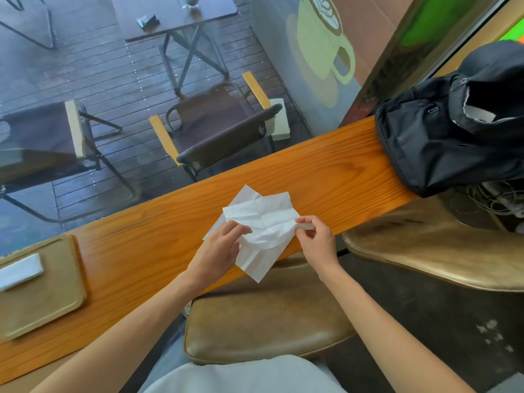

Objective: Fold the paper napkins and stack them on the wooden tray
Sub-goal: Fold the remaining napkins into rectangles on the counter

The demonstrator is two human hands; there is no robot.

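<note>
White paper napkins (263,219) lie loosely overlapped and creased on the orange wooden counter (158,231). My left hand (218,251) rests on the pile's left side, fingers curled onto the paper. My right hand (314,236) pinches the right edge of the top napkin between thumb and fingers, lifting it slightly. The wooden tray (56,285) sits at the left end of the counter. A folded white napkin (19,272) lies on it near the left frame edge.
A black backpack (442,137) with a dark cap on it occupies the counter's right end. Brown padded stools (255,321) stand below the counter's near edge. Beyond the counter is a window onto a deck with chairs and tables.
</note>
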